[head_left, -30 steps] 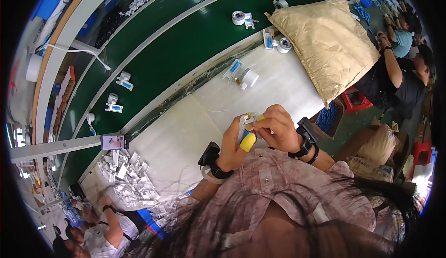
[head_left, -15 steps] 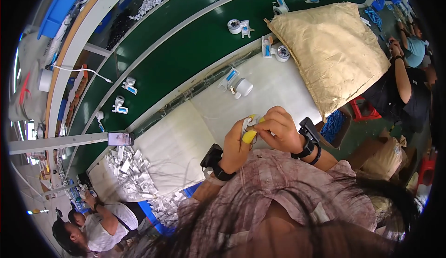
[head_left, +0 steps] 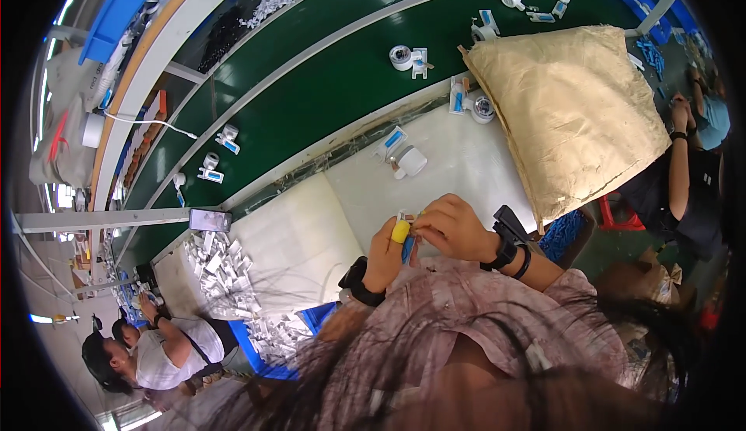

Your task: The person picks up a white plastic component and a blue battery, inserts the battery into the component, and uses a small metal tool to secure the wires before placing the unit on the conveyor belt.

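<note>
Head view: our left hand (head_left: 386,254) and right hand (head_left: 451,229) together pinch small blue-white packet (head_left: 407,246), long axis upright, yellow fingertip cover (head_left: 400,231) touching.

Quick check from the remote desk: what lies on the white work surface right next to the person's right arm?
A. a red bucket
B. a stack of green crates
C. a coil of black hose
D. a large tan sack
D: a large tan sack lies on the white work surface, just beyond the right hand, which meets the left hand on a small yellow-and-blue part.
</note>
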`<state>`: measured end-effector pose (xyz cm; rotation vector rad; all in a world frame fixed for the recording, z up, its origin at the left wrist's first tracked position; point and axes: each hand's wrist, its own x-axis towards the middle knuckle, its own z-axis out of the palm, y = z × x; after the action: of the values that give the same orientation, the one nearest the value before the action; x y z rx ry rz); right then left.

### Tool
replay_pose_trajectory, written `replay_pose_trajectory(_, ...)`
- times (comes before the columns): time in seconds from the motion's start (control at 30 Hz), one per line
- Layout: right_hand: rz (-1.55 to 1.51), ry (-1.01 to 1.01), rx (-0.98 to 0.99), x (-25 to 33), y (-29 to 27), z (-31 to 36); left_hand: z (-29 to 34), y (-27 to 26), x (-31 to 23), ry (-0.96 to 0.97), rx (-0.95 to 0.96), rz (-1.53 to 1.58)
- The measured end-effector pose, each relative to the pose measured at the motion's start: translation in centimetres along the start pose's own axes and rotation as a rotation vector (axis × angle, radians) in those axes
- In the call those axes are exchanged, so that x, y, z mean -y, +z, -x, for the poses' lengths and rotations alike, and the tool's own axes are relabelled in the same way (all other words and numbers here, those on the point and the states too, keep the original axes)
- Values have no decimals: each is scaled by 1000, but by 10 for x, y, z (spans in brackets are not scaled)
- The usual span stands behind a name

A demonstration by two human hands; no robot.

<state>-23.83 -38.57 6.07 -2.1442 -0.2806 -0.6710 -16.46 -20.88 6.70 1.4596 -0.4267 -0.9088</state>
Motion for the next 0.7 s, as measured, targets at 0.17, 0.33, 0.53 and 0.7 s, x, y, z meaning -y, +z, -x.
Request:
replay_pose_trajectory(0.17, -80, 328, -13, -30, 6, 20, -40, -51, 7, -241, -226, 169)
replay_pose_trajectory(0.33, -116, 557, 6, -70, 6, 33, -110, -164, 11, -65, -241, 68)
replay_pose_trajectory(0.53, 57, 636, -6, -125, 3, 3, -213, -281, 22, -80, -555, 52)
replay_pose_trajectory(0.7, 303, 556, -20, -202, 29, -67, -233, -348, 101, 172, -885, -278)
